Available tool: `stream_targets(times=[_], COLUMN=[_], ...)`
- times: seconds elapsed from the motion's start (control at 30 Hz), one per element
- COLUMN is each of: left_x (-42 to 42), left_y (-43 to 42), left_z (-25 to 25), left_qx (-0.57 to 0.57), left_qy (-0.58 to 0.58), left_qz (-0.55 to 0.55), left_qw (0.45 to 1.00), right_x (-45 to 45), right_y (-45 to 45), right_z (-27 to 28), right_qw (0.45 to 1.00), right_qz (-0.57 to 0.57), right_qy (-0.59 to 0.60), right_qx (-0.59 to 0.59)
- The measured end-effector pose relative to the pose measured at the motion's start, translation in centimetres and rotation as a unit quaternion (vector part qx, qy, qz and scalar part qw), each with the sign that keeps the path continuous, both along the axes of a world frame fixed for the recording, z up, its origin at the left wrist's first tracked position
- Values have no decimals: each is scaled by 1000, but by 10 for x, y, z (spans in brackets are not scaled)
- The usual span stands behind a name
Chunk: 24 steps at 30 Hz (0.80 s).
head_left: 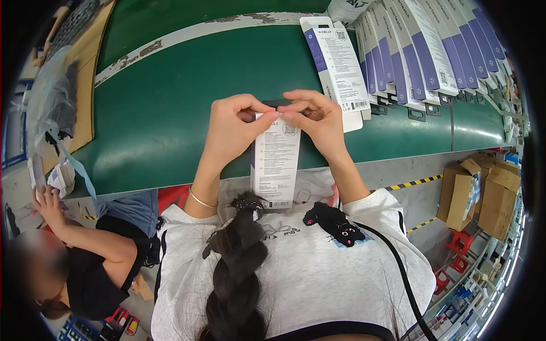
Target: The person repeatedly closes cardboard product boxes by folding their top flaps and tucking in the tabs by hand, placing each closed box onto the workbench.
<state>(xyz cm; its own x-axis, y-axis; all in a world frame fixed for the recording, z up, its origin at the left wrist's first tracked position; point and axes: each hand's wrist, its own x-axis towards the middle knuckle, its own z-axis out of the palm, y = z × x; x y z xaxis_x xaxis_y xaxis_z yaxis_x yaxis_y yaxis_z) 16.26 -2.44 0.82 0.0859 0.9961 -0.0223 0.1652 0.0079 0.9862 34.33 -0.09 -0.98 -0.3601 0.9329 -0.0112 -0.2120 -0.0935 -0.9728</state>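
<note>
Left hand (230, 131) and right hand (319, 122) both pinched nearly closed, gripping the far end of a white box (277, 165); I see it overhanging the green table's (199, 74) near edge. Second box (344, 68) just beyond right hand. Purple-white boxes (398, 57) rowed far right. Co-worker (96, 278) near left.
</note>
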Motion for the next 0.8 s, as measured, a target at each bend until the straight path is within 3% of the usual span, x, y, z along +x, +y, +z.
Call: stream_targets(times=[0.07,0.33,0.47,0.53,0.6,0.63,0.8], left_x=[3,4,-2,-5,-11,-14,-20], left_y=[4,14,4,-6,-13,-17,-27], left_z=[-2,0,-1,2,4,2,-17], left_qx=[-69,-56,-48,-37,-27,-27,39], left_qy=[-77,-33,-36,-62,-68,-68,-14], left_qz=[3,-44,-45,-37,-27,-26,11], left_qw=[995,997,997,997,997,997,999], right_x=[2,4,7,9,3,3,1], right_y=[3,1,-4,-3,-7,-7,-10], right_z=[-3,-1,-5,-6,-2,-2,-9], right_qw=[1000,998,998,982,977,966,969], right_qz=[-7,-39,-28,20,27,39,59], right_qy=[22,30,-32,-31,-33,-87,-99], right_qx=[-13,-48,57,183,209,242,217])
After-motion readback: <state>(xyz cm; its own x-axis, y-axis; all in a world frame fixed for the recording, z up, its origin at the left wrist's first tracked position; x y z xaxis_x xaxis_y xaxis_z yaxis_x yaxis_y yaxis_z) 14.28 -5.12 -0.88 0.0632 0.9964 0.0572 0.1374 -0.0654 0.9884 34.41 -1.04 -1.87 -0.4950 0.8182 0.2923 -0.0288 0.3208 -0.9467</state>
